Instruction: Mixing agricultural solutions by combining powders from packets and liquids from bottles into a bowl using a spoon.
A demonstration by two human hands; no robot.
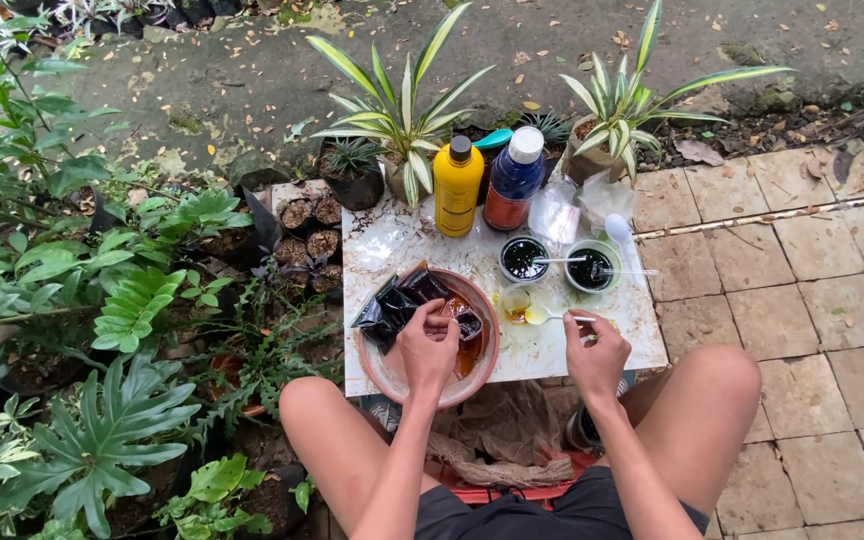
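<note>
Terracotta bowl (pixel 377 365) sat at the table's (pixel 392 240) near left corner; the left hand (pixel 429 345) pinched a black bag (pixel 469 323) inside it, while the right hand (pixel 595 350) pinched a spoon (pixel 552 316) near the front edge.

Bare arms and legs, no sleeves, with dark grey shorts (pixel 552 515).

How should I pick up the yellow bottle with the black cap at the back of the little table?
Grip the yellow bottle around its straight middle, coming from the front left. It stands upright, and the blue bottle stands close on its right, so that side is crowded. The body is wider and steadier to hold than the small black cap.
</note>
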